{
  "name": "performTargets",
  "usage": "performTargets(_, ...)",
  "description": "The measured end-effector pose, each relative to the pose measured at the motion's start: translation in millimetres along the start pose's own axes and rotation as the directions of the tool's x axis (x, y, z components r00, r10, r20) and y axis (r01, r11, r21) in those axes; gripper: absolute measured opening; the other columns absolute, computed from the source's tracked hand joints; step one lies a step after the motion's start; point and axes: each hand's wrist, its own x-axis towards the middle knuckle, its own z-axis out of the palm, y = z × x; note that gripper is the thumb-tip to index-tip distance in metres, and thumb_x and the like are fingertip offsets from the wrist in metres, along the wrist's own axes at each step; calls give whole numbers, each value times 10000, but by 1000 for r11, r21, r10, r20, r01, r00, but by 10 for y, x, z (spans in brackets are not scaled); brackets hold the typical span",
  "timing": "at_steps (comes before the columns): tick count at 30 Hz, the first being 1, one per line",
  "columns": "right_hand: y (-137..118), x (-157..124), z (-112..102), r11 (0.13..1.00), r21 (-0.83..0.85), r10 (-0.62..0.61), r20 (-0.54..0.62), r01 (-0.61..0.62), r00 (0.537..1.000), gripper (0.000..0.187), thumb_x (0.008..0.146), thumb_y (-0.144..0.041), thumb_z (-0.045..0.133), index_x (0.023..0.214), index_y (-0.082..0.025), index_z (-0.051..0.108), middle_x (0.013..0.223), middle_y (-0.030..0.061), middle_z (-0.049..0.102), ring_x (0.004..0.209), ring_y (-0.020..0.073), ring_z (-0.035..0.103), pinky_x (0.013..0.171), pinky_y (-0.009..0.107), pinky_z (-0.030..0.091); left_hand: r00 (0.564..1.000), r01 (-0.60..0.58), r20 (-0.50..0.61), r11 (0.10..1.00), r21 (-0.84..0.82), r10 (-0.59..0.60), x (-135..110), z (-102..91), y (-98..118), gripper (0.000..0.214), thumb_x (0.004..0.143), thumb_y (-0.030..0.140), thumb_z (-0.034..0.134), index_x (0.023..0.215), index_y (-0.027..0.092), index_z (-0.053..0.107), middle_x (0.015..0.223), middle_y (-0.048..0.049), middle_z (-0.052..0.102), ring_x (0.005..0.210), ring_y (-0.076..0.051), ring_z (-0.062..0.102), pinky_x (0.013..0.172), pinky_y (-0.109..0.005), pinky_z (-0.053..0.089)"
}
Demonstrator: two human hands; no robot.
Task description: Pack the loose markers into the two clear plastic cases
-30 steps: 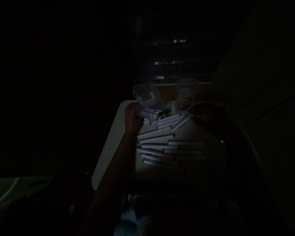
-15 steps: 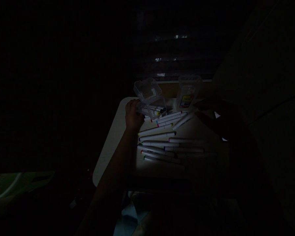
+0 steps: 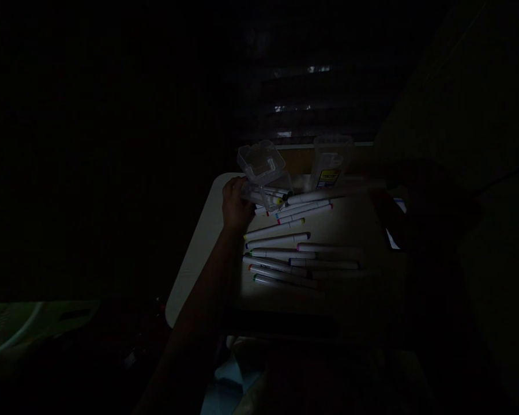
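Observation:
The scene is very dark. My left hand point(image 3: 236, 203) is closed around the left side of a clear plastic box point(image 3: 289, 183), which lies tilted with its lid point(image 3: 262, 161) swung open. Several markers point(image 3: 272, 197) are inside, one with a yellow end. At the right, my right hand point(image 3: 387, 199) is mostly lost in shadow. A white marker point(image 3: 315, 196), smeared by motion, stretches from it toward the box's mouth and appears gripped at its right end. Below, several white markers point(image 3: 281, 253) with coloured ends lie in loose rows.
A second clear container point(image 3: 333, 153) with a yellow label stands upright at the table's back edge. The pale table point(image 3: 194, 259) has a rounded left side. A lit screen point(image 3: 395, 233) shows at the right, partly covered by my dark hand. Dark shiny folds point(image 3: 294, 86) hang behind.
My right hand has drawn back to the right. The marker slanting beneath its fingers has swung flatter and now points at the box. My left hand keeps its hold on the box.

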Motion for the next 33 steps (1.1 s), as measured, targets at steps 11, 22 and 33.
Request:
performTargets(11, -113, -48, 208, 995, -10, -94, 87, 95, 992, 141, 872, -309, 571, 978, -254, 645, 962, 31, 695, 939, 202, 657, 826, 363, 539, 1000, 23, 3, 1000, -13, -23, 8, -5, 31, 604, 738, 299, 659, 1306, 229, 466, 1319, -125, 485, 1262, -307, 448, 1047, -474, 426)
performTargets(22, -155, -64, 226, 1000, 12, -18, 131, 16, 991, 183, 880, -366, 543, 998, -271, 645, 987, 51, 686, 991, 226, 639, 895, 408, 516, 1000, 9, 6, 1000, -13, -9, 16, -10, 28, 601, 735, 297, 666, 1300, 231, 471, 1306, -121, 497, 1262, -308, 450, 1049, -480, 428)
performTargets(33, -120, -86, 342, 1000, -6, -26, 36, 26, 999, 153, 862, -365, 576, 932, -249, 645, 938, 52, 687, 912, 215, 654, 831, 390, 532, 999, 29, -20, 999, -40, -30, -3, 14, -7, 619, 724, 296, 677, 1304, 236, 469, 1313, -118, 487, 1257, -304, 458, 1043, -470, 438)
